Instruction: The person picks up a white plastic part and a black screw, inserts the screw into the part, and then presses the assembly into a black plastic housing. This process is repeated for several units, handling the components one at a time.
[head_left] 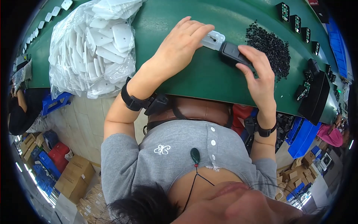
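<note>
At the middle of the green table, my left hand (pixel 182 40) pinches a white plastic cover (pixel 213 40) by its left end. A small dark part lies in the cover's inner side; its kind is too small to make out. My right hand (pixel 259 72) grips a black plastic housing (pixel 232 51) between thumb and fingers. The housing's left end meets or overlaps the cover's right end; whether they are joined I cannot tell. Just right of the housing, a pile of tiny black parts (pixel 269 48) is spread on the table.
A clear plastic bag (pixel 93 50) full of white covers stands at the left. Black housings with green circuit boards (pixel 296 24) line the right side, beside a blue bin (pixel 337 48). White covers (pixel 55 11) form a row at far left. Other people sit at both sides.
</note>
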Demonstrator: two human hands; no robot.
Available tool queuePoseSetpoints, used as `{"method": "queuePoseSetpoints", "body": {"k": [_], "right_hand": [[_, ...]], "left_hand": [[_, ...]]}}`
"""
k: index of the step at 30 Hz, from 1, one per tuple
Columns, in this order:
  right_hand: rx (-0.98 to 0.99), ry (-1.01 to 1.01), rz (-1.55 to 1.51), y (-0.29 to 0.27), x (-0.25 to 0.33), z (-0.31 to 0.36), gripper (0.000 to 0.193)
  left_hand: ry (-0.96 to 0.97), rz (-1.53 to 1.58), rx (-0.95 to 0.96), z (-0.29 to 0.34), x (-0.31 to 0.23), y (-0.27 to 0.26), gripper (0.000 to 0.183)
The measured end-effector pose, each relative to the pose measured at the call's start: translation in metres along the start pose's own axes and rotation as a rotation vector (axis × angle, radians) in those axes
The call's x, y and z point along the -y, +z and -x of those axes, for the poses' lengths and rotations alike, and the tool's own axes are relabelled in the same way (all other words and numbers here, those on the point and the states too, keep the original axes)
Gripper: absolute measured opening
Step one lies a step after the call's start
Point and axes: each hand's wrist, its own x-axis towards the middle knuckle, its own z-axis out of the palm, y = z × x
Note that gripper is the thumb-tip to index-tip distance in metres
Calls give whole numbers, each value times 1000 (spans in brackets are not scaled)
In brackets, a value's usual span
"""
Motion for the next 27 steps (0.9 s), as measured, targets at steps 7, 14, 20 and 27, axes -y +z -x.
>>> {"method": "queuePoseSetpoints", "body": {"k": [7,14,20,27], "right_hand": [[-12,-126,-20,31,-1,-40,39],[45,-146,-8,40,-3,-46,40],[27,-238,79,45,-6,-41,44],[-8,-183,152,49,0,-36,44]], "left_hand": [[-82,124,-74,9,1,-10,49],[-99,18,43,17,4,-12,55],[-105,-60,98,20,2,-15,57],[-80,-212,80,17,-1,-12,54]]}}
